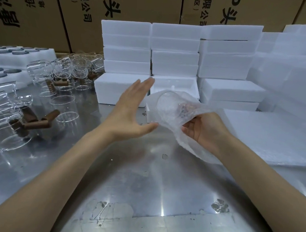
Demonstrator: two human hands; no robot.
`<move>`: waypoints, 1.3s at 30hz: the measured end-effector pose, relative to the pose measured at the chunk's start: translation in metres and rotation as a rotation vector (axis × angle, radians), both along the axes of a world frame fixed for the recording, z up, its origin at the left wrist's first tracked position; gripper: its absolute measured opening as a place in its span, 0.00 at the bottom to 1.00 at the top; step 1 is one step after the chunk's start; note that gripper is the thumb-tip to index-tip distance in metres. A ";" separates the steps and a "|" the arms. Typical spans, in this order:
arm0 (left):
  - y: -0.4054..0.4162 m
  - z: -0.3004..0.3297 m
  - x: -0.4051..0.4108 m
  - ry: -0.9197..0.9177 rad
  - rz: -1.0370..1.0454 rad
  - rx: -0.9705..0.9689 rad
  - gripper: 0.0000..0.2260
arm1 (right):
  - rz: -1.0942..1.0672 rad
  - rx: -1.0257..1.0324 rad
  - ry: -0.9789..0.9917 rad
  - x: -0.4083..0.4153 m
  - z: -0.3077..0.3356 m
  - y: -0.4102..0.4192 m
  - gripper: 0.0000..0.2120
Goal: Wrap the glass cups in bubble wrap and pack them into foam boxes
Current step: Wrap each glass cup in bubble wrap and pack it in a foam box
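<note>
Scuffed, reflective metal counter point(143, 179), clear glass cups point(40, 80) with brown handles standing and lying at its left, stacked white foam boxes point(174, 49) along the back, foam trays point(9, 57) far left, flat white foam sheets point(268, 137) at right

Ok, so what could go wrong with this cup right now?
Only the right hand grips the half-wrapped glass cup; the left hand is open beside it. The bubble wrap hangs loose, so the cup could slip out onto the metal table before reaching the open foam box.
</note>
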State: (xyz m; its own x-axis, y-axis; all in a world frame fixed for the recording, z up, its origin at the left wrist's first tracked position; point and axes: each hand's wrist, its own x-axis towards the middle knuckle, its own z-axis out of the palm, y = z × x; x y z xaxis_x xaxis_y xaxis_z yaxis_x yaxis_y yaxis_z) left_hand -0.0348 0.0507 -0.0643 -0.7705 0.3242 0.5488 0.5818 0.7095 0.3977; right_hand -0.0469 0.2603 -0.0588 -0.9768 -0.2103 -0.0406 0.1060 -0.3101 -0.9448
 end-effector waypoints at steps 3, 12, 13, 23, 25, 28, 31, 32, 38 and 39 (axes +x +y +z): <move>0.007 -0.001 -0.002 0.062 -0.003 -0.037 0.39 | 0.015 0.062 0.008 0.000 -0.001 -0.001 0.12; 0.004 -0.003 -0.002 0.041 -0.044 0.022 0.33 | 0.129 0.222 0.042 0.000 -0.001 -0.001 0.09; 0.005 -0.003 -0.002 0.022 -0.033 0.047 0.31 | 0.142 0.273 0.054 0.000 0.000 0.000 0.10; -0.007 -0.017 -0.015 -0.123 0.311 0.220 0.30 | 0.009 0.682 0.622 0.018 0.025 0.007 0.11; -0.010 -0.018 -0.018 -0.194 0.311 0.312 0.28 | -0.266 0.471 0.857 0.019 0.028 0.010 0.10; -0.010 -0.017 -0.019 -0.346 0.171 0.520 0.18 | -0.653 0.360 0.996 0.014 0.030 0.019 0.04; -0.006 -0.016 -0.019 -0.546 0.048 0.722 0.18 | -0.650 0.294 0.728 0.001 0.029 0.026 0.19; -0.004 -0.016 -0.020 -0.603 0.013 0.780 0.23 | -0.551 0.304 0.586 -0.002 0.029 0.028 0.26; -0.005 -0.017 -0.018 -0.771 -0.189 0.878 0.31 | -0.059 0.515 0.304 -0.010 0.012 0.027 0.49; -0.005 -0.018 -0.018 -0.774 -0.210 0.835 0.32 | -0.032 0.522 0.307 -0.011 0.011 0.028 0.47</move>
